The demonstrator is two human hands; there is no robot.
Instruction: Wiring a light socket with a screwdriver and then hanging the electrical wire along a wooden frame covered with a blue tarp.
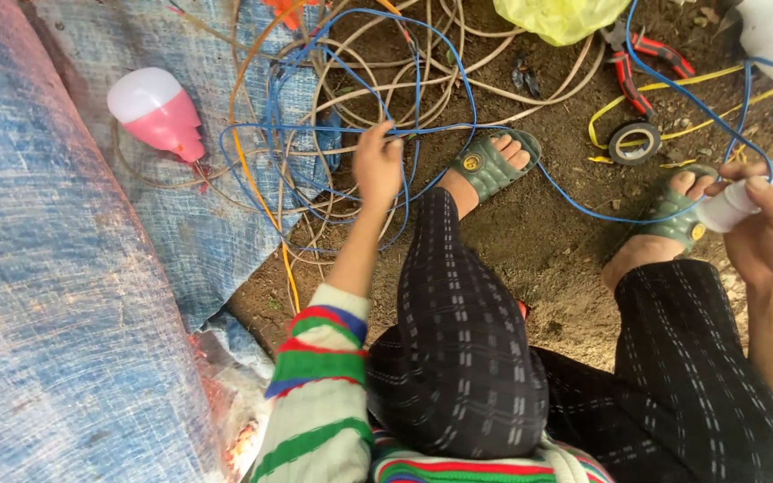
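my left hand (pixel 378 164) closed on the blue wire (pixel 422 80) in the tangle on the ground | my right hand (pixel 767 224) pinching a white bulb socket (pixel 726 207) | wire light, limp, springy; best held near its end

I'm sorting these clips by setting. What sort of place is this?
Probably an outdoor makeshift work spot: bare dirt ground, a blue tarp, tangled wires, with pliers and a tape roll lying loose.

Bare dirt ground (pixel 547 241), blue tarp (pixel 73 295), tangled wires (pixel 333 116), tape roll (pixel 633 141), red pliers (pixel 641 63), yellow bag (pixel 556 18)
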